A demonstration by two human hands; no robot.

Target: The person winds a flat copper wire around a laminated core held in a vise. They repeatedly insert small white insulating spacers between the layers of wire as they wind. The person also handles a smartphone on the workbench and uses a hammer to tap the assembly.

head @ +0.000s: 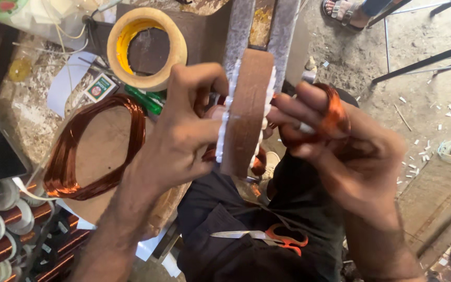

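A brown ring-shaped motor stator point(246, 112), seen edge-on with white insulation strips along both rims, stands upright in the middle of the view. My left hand point(184, 133) grips its left side, fingers curled over the white strips. My right hand point(340, 146) is at its right side, holding a bundle of copper wire coil point(335, 112) against the core, fingers pinched near a white strip. Part of the coil is hidden behind my fingers.
A loose copper wire coil point(92, 151) lies on the workbench at left. A big roll of tan tape point(147, 47) sits behind it, with a green tool point(144, 99) beside. Wound stators point(1, 235) fill the lower left. Scissors point(277, 237) rest on my lap. Another person's sandalled foot point(343, 11) is top right.
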